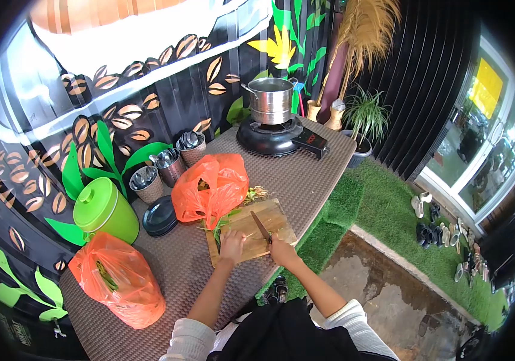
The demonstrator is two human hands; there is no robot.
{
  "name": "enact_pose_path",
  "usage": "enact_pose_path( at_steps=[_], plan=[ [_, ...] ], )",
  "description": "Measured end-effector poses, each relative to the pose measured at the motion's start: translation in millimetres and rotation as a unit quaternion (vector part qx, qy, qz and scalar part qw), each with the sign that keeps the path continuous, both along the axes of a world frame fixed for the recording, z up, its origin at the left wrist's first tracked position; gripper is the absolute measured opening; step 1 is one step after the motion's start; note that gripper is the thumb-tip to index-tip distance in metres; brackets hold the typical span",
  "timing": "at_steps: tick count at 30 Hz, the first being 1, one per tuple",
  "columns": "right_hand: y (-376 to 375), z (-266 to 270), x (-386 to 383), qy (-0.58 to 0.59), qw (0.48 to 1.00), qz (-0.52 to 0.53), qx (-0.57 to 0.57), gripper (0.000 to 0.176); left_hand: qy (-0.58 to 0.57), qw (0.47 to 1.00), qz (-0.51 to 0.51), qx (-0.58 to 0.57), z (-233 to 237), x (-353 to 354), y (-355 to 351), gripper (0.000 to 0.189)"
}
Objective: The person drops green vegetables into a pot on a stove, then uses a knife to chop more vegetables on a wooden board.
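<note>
A wooden cutting board (275, 217) lies near the table's front edge. My right hand (282, 249) is closed on the handle of a knife (260, 225), whose blade points up and left over the board. My left hand (232, 245) rests at the board's left part with its fingers bent together; what they hold, if anything, is too small to name. Green leaves (216, 231) lie at the board's left edge, beside an orange plastic bag (209, 188). Roots or stems (256, 193) stick out at the bag's right side.
A steel pot (271, 101) stands on a portable stove (269, 137) at the back right. Cutlery cups (169, 166), a stack of dark plates (160, 216), a green lidded container (106, 210) and a second orange bag (119, 281) are on the left.
</note>
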State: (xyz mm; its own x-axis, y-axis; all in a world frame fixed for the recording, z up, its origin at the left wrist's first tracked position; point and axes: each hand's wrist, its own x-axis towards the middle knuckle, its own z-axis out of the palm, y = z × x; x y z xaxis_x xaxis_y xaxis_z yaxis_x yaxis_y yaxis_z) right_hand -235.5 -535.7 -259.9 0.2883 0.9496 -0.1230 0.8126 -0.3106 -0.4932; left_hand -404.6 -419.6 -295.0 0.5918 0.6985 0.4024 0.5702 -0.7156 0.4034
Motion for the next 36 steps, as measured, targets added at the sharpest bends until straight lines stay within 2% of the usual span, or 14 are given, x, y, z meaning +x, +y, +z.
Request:
enact_pose_path(
  at_steps=[4, 7, 9, 13, 15, 19, 21, 25, 31, 36],
  plan=[
    [0, 7, -2, 0.001, 1.000, 0.006, -0.009, 0.028, -0.017, 1.000, -0.010, -0.009, 2, 5, -7, 0.009],
    [-1, 16, -3, -0.015, 1.000, 0.013, -0.016, 0.027, -0.045, 0.995, -0.042, -0.073, 2, 18, -16, 0.009],
    [-4, 21, -6, -0.040, 0.999, 0.015, -0.028, 0.027, -0.110, 0.990, -0.032, -0.088, 0, 24, -23, 0.008],
    [-10, 13, -17, -0.066, 0.997, 0.008, -0.032, 0.024, -0.120, 0.990, -0.010, -0.068, 5, 25, -33, 0.008],
    [-9, -3, -23, -0.113, 0.993, -0.027, 0.031, 0.024, -0.117, 0.992, 0.005, -0.046, 4, 23, -36, 0.010],
    [3, -5, -25, -0.099, 0.994, -0.033, 0.042, 0.024, -0.125, 0.992, -0.002, -0.031, -1, 24, -36, 0.011],
    [14, 1, -16, -0.082, 0.997, -0.014, -0.008, 0.021, -0.120, 0.993, 0.007, -0.012, 0, 24, -37, 0.012],
    [10, 6, -11, -0.066, 0.997, 0.013, 0.028, 0.023, -0.116, 0.993, 0.003, -0.026, 1, 21, -37, 0.014],
    [9, -4, -27, -0.105, 0.993, -0.033, 0.032, 0.022, -0.105, 0.994, 0.009, -0.018, -4, 22, -34, 0.016],
    [14, 9, -16, -0.050, 0.999, 0.008, 0.010, 0.025, -0.128, 0.992, 0.002, -0.016, 0, 21, -38, 0.015]
  ],
)
